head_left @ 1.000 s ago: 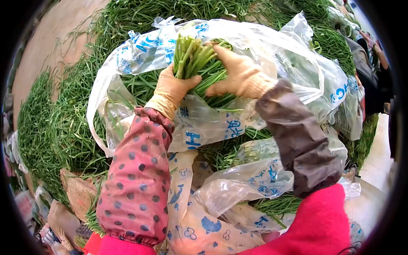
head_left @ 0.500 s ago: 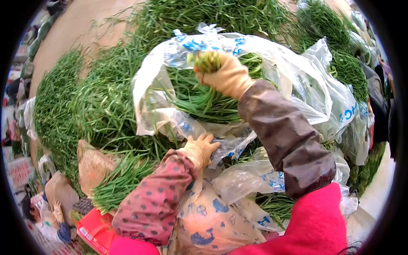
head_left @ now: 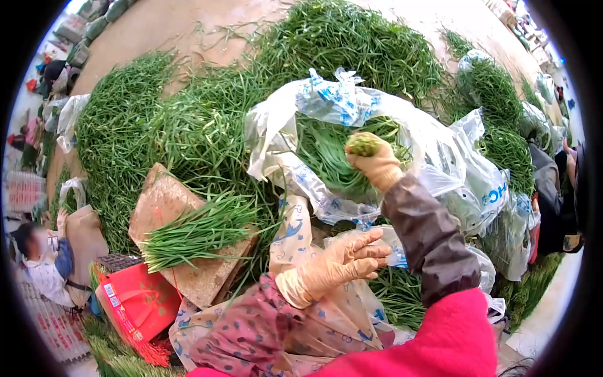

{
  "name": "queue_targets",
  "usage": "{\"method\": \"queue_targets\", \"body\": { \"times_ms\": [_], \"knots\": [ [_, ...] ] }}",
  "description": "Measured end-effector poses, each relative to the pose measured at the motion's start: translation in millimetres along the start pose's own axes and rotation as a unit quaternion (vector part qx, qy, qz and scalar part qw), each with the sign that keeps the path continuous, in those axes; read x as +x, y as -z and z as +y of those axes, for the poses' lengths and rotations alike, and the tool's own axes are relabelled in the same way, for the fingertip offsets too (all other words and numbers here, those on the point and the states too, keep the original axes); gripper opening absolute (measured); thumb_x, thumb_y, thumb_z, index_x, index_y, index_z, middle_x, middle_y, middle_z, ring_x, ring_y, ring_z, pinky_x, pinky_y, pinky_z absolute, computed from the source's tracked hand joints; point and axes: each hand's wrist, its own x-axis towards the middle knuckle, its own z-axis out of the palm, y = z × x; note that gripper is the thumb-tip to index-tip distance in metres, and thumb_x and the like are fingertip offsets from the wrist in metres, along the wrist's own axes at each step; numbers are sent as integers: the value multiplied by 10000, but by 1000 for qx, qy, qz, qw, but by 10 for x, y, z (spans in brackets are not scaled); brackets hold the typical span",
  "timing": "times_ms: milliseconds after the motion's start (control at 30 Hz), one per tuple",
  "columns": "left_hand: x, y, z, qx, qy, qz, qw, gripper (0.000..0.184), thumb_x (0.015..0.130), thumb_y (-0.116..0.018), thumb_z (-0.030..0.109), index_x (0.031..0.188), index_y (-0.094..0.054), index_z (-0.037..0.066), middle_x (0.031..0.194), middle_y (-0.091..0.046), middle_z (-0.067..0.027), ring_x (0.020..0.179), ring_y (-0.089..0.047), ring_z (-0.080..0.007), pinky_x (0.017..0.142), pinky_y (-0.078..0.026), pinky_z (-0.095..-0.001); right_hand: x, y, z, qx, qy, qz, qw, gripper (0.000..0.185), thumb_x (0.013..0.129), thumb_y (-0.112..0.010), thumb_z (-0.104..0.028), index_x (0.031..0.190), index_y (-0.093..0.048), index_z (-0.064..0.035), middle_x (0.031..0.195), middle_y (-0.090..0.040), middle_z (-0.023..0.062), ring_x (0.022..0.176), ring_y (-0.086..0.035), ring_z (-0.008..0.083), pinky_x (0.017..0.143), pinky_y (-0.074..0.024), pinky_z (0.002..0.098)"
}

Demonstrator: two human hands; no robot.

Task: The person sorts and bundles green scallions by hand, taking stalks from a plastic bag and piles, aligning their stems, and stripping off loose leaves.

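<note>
My right hand (head_left: 379, 167), in a tan glove, is closed round the pale stem ends of a bunch of chives (head_left: 363, 147). It is over the mouth of a clear plastic bag (head_left: 433, 141) with blue print, which holds more long green leaves (head_left: 326, 151). My left hand (head_left: 339, 265), also gloved, hovers before the bag over my patterned plastic apron (head_left: 339, 327). Its fingers are stretched out and nothing is in them. To its left, a loose bunch of chives (head_left: 201, 231) lies across a worn brown board (head_left: 156, 191).
Large heaps of green leaves (head_left: 207, 125) cover the floor ahead and to the left. Left of my knees are a red bag (head_left: 135, 308) and a dark crate (head_left: 116, 262). At the far left sits another person (head_left: 44, 261). More plastic bags (head_left: 518, 239) stand at the right.
My left hand has come off the bag's near rim and back towards me. My right hand still grips its bunch, now lower in the bag's mouth. The view has shifted, showing more of the board.
</note>
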Motion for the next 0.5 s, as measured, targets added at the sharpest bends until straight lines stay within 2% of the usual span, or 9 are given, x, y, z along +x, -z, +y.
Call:
{"method": "queue_targets", "body": {
  "times_ms": [67, 133, 200, 267, 300, 333, 367, 467, 500],
  "knots": [
    [-38, -22, -239, -88, -3, 20, 996, 837, 892, -657, 282, 1496, -121, 62, 1465, -337, -182, 1331, -380, -311, 1068, -353, -427, -140, 86, -12, 186, 138, 6, 973, 213, 773, -714, 32, 934, -622, -73, 902, -630, -11, 828, -579, 91, 739, -501, 242],
    [-19, -106, -352, -152, -33, 40, 987, 857, 892, -630, 373, 1492, -107, 54, 1503, -261, -192, 1368, -314, -325, 1080, -336, -449, -392, 154, -256, 228, 219, 66, 946, 160, 806, -686, 30, 910, -609, -64, 884, -619, -1, 817, -575, 99, 717, -493, 231],
    [-35, -206, -336, -111, -64, 44, 991, 864, 849, -578, 541, 1466, -208, 62, 1524, -221, -177, 1369, -293, -335, 1111, -250, -521, -682, 253, -602, -5, 267, 57, 962, 99, 839, -640, -54, 931, -621, -84, 877, -631, 16, 835, -600, 129, 737, -506, 262],
    [-128, -135, -291, -181, -141, -11, 973, 983, 743, -565, 703, 1434, -303, 54, 1496, -302, -148, 1356, -310, -332, 1103, -221, -566, -998, 44, -889, -81, 475, 72, 873, 235, 769, -661, -77, 997, -604, -75, 943, -634, 82, 886, -615, 205, 759, -519, 314],
    [-217, -237, -168, -177, -172, 36, 969, 1017, 715, -557, 740, 1410, -335, 31, 1428, -384, -138, 1331, -344, -329, 1109, -235, -532, -1301, -89, -1154, 62, 521, -24, 851, 243, 776, -661, -88, 1009, -598, -66, 942, -632, 107, 881, -619, 233, 761, -527, 332],
    [-295, -346, -37, -168, -201, 83, 961, 1055, 686, -549, 777, 1386, -367, 8, 1359, -467, -127, 1307, -378, -327, 1115, -250, -499, -1350, -254, -1143, 146, 545, -16, 826, 205, 790, -670, -104, 978, -601, -62, 911, -623, 102, 848, -616, 220, 751, -534, 341],
    [-472, -380, 18, -152, -230, 119, 954, 1001, 700, -550, 731, 1375, -379, 13, 1327, -475, -120, 1267, -390, -313, 1084, -266, -484, -1723, -525, -1342, 278, 534, 6, 798, 159, 784, -667, -117, 924, -610, -67, 879, -618, 91, 814, -608, 193, 722, -534, 332],
    [-860, -468, 146, -123, -312, 176, 926, 841, 739, -552, 595, 1344, -414, 27, 1232, -501, -100, 1149, -427, -272, 994, -313, -441, -2091, -659, -1403, 188, 537, -151, 808, 113, 718, -676, -143, 802, -610, -106, 825, -609, 64, 837, -592, 222, 843, -461, 435],
    [-981, -490, 161, -118, -335, 187, 916, 788, 753, -552, 549, 1333, -426, 31, 1200, -510, -93, 1110, -440, -258, 963, -328, -426, -2224, -725, -1427, 186, 553, -147, 799, 133, 702, -688, -151, 793, -605, -103, 826, -608, 63, 854, -587, 234, 856, -450, 429]
  ]
}}
